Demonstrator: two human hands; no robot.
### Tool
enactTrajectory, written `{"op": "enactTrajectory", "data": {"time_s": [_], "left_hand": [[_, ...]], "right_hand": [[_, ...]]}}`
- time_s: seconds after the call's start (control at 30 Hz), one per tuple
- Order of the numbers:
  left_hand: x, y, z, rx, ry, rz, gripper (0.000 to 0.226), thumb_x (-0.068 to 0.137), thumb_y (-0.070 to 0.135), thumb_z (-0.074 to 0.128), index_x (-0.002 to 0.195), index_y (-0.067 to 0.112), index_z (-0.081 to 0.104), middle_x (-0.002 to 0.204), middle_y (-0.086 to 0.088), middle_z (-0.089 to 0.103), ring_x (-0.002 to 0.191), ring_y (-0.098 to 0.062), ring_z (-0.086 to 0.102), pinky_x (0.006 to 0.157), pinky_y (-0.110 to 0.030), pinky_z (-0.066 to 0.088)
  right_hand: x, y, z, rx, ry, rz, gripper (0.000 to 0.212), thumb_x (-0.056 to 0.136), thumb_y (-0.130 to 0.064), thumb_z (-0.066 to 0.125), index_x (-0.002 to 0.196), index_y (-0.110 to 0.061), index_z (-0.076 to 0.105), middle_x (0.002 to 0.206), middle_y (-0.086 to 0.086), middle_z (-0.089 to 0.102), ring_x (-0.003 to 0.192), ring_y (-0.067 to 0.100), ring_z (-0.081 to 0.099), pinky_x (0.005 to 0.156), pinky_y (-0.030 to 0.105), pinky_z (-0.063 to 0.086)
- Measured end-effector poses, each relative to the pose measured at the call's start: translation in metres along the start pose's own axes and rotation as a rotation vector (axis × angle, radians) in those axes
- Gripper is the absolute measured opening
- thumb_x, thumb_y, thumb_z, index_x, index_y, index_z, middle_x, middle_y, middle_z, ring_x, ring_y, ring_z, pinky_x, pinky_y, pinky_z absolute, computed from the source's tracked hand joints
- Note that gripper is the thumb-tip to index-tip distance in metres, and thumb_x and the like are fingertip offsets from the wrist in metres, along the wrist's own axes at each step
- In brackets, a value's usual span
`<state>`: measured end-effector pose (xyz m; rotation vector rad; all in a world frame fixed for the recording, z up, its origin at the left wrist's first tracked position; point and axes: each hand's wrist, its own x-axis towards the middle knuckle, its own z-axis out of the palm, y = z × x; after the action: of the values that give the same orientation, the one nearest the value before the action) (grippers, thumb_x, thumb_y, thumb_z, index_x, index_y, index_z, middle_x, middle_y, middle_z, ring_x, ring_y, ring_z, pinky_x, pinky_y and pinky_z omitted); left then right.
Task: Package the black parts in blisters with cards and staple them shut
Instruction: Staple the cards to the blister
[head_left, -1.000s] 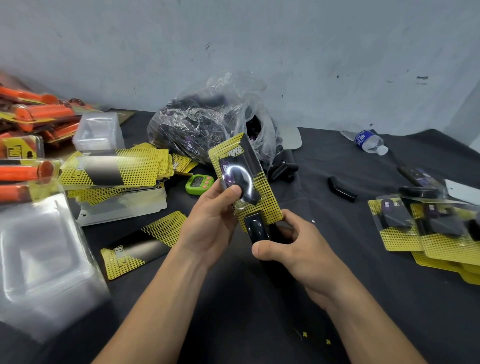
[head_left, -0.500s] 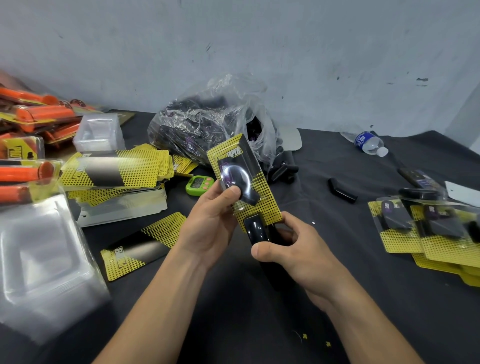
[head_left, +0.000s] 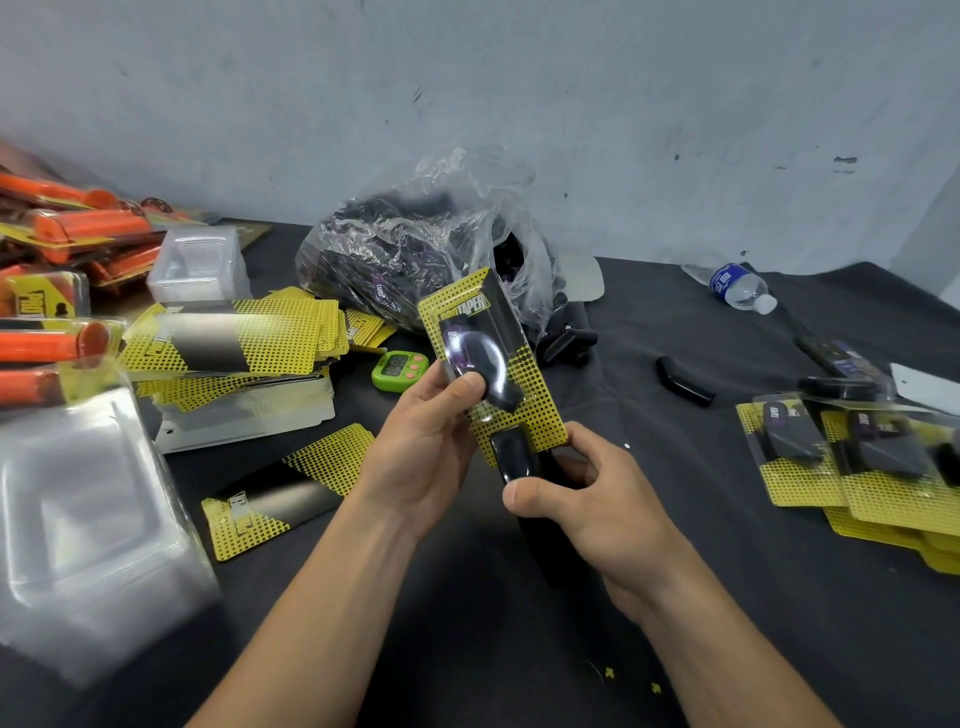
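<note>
2 hands at work just above the dark cloth table (head_left: 701, 613). Pinched the pack (head_left: 511, 332) in the left hand (head_left: 421, 447), with the thumb pressed on the clear blister and the fingers behind, presumably to stop plastic and card (head_left: 540, 410) sliding apart. Held it upright, slightly tilted, well off the table. Clamped the right hand (head_left: 587, 499) round a glossy black stapler (head_left: 519, 462), thumb on top, nose up at the pack's lower edge. Judged ready to pin the foot shut; saw no staple. Seated inside the blister, against the stiff yellow dotted card: 1 smooth, rounded black part (head_left: 483, 358). Kept within reach at left, likely as stock: blurred clear empty blisters (head_left: 88, 519), 1 loose card (head_left: 291, 488), then a card stack (head_left: 234, 338). Piled at right: finished packs (head_left: 841, 452). Further back: a green timer (head_left: 397, 370), 1 loose part (head_left: 683, 384), a crinkled clear bag (head_left: 415, 249) of parts, and a bottle (head_left: 740, 286) on its side near the wall.
</note>
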<state>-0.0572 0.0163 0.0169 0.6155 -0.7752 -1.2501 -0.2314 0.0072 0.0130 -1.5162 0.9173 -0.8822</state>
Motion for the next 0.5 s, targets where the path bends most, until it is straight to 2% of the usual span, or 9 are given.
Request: {"op": "enactTrajectory", "data": {"time_s": [0.1,0.17,0.23,0.3,0.37,0.43,0.5], "left_hand": [[-0.001,-0.002,0.002,0.024,0.0,-0.012,0.03,0.093,0.013,0.063,0.121,0.015,0.073,0.118,-0.014,0.072,0.104,-0.026,0.069,0.092,-0.041,0.06],[-0.001,-0.002,0.003,0.022,0.007,-0.014,0.033,0.095,0.012,0.062,0.126,0.013,0.07,0.121,-0.015,0.07,0.107,-0.027,0.067,0.098,-0.044,0.057],[0.0,-0.001,0.003,0.018,0.007,-0.012,0.034,0.095,0.012,0.062,0.128,0.011,0.068,0.121,-0.016,0.07,0.107,-0.029,0.067,0.1,-0.047,0.054],[0.0,-0.002,0.004,0.03,0.044,-0.01,0.031,0.095,0.011,0.06,0.126,0.009,0.067,0.113,-0.017,0.071,0.1,-0.029,0.068,0.094,-0.048,0.056],[0.002,-0.004,0.007,0.036,0.158,-0.006,0.028,0.098,0.008,0.056,0.124,0.008,0.066,0.102,-0.014,0.072,0.09,-0.025,0.07,0.083,-0.044,0.059],[0.006,-0.004,0.008,0.011,0.302,-0.006,0.024,0.101,0.006,0.054,0.123,0.007,0.065,0.098,-0.011,0.073,0.087,-0.023,0.071,0.078,-0.041,0.061],[0.009,-0.001,0.002,-0.012,0.425,-0.04,0.027,0.102,0.009,0.056,0.128,0.007,0.062,0.107,-0.012,0.073,0.101,-0.025,0.071,0.093,-0.046,0.059]], "right_hand": [[-0.001,-0.001,0.002,0.01,0.066,0.004,0.042,0.055,-0.035,0.083,0.093,-0.019,0.074,0.093,0.013,0.075,0.091,0.037,0.072,0.076,0.051,0.061],[-0.001,-0.002,0.002,-0.001,0.067,-0.003,0.044,0.055,-0.035,0.085,0.095,-0.019,0.074,0.095,0.013,0.075,0.093,0.037,0.071,0.079,0.056,0.06],[0.0,-0.003,-0.001,-0.001,0.041,0.008,0.043,0.057,-0.033,0.085,0.097,-0.02,0.074,0.098,0.013,0.075,0.095,0.036,0.072,0.082,0.054,0.06],[0.002,-0.003,-0.008,0.035,-0.047,0.066,0.042,0.063,-0.029,0.084,0.104,-0.022,0.075,0.103,0.008,0.077,0.101,0.029,0.073,0.084,0.043,0.061],[0.002,-0.004,-0.015,0.065,-0.152,0.163,0.046,0.065,-0.03,0.084,0.109,-0.024,0.076,0.107,0.004,0.078,0.102,0.022,0.075,0.08,0.031,0.062],[0.004,-0.004,-0.024,0.043,-0.135,0.256,0.047,0.06,-0.036,0.086,0.105,-0.023,0.079,0.106,0.009,0.078,0.1,0.027,0.076,0.081,0.036,0.061],[0.006,-0.002,-0.031,0.021,-0.022,0.328,0.044,0.063,-0.042,0.087,0.101,-0.022,0.081,0.106,0.012,0.079,0.1,0.032,0.075,0.085,0.044,0.057]]}}
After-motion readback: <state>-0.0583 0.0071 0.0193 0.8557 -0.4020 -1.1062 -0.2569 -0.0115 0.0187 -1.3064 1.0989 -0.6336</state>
